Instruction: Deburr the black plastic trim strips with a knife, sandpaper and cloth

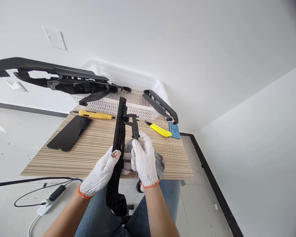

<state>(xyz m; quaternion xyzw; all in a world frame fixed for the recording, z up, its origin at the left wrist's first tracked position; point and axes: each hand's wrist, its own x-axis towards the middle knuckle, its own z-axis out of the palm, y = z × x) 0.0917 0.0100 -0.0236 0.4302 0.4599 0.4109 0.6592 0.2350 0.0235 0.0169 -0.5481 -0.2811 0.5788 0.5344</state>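
A long black plastic trim piece [118, 138] stands lengthwise in front of me, its lower end over my lap. My left hand [105, 169], in a white knit glove with a hole at the thumb, is closed round its middle. My right hand [145, 159], gloved too, grips a dark vernier caliper [135, 126]. The caliper's jaws point left and reach the trim piece's upper part; whether they press on it I cannot tell. Beneath my right hand lies a grey cloth [160, 164], partly hidden.
A white plastic basket [140, 112] at the back holds several black plastic parts [76, 84], some jutting past its left rim. On the striped table [93, 161] lie a black phone [70, 133], a yellow tool [96, 114], a yellow utility knife [160, 130] and a blue packet [174, 130].
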